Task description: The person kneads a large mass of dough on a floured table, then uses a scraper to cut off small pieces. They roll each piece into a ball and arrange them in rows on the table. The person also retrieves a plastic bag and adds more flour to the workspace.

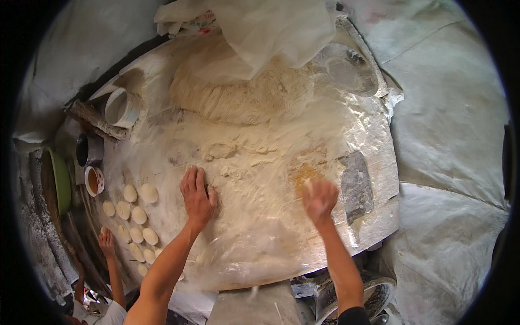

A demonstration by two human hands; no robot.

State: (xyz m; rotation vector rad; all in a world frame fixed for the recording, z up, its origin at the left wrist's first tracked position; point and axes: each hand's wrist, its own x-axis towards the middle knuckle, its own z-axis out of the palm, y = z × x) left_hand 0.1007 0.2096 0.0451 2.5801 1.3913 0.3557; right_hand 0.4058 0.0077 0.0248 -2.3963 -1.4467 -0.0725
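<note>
My left hand (197, 198) rests palm down on the floured work board (252, 195), its fingers slightly apart; whether anything lies beneath the palm is hidden. To the right, my right hand (320, 198) is closed and blurred, with a small pale lump of dough (309, 185) showing at its fingers. A large mass of dough (239, 97) lies at the back, partly under a translucent plastic sheet (280, 32). Several round dough pieces (139, 215) sit on the board left of my left hand. Beside my right hand lies a dark flat scraper-like plate (356, 186).
Another person's hand (106, 243) is at the lower left by the dough rounds. Along the left edge stand a cup with reddish-brown liquid (94, 181), a dark metal container (90, 150), a white container (121, 109) and a green basin (60, 180). A round metal pan (347, 70) lies back right.
</note>
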